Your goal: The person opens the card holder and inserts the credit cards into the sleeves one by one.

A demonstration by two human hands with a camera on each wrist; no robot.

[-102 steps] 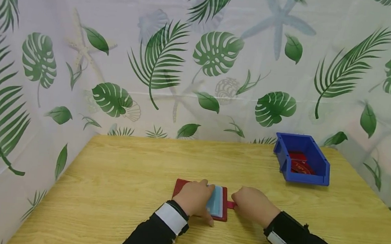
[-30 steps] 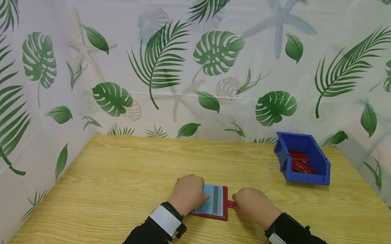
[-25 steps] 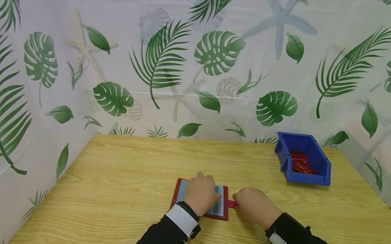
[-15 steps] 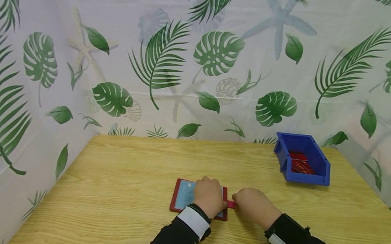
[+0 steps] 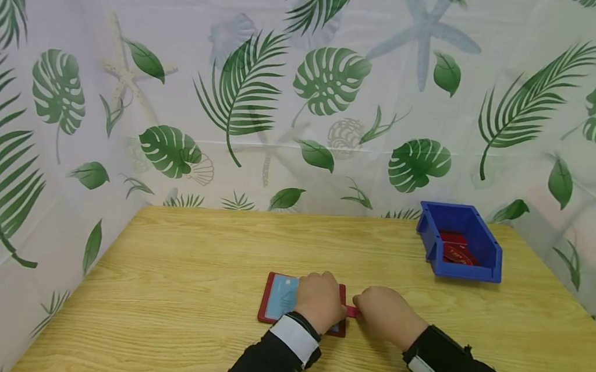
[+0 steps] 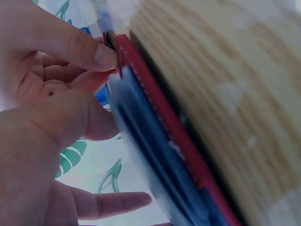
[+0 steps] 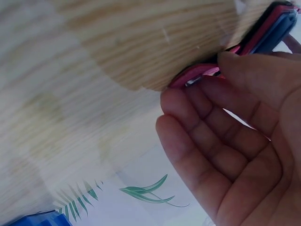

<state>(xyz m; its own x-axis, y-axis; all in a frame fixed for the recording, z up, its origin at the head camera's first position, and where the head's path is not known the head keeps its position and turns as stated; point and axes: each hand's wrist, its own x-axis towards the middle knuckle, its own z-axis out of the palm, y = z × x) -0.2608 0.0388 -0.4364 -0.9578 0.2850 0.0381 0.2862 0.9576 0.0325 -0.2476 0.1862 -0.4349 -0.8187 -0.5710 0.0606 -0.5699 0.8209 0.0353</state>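
A red card holder point(image 5: 265, 303) lies spread open on the table, its clear leaves holding light blue cards. A blue card point(image 5: 282, 295) with a chip shows on its left side. My left hand point(image 5: 319, 300) is over the right side and covers most of it. In the left wrist view its thumb touches the edge of the stacked leaves point(image 6: 141, 136), with a finger stretched out beside them. My right hand point(image 5: 387, 314) pinches the holder's red strap point(image 5: 352, 312) between thumb and finger, just right of the cover.
A blue bin point(image 5: 467, 272) with several red cards point(image 5: 458, 254) stands at the back right of the wood-grain table point(image 5: 192, 259). Behind the table hangs a leaf-patterned cloth point(image 5: 256, 177).
My left hand went left across the holder, then back to its right side. The left side, earlier mostly covered by the hand, now shows a blue card. The right hand stays on the strap.
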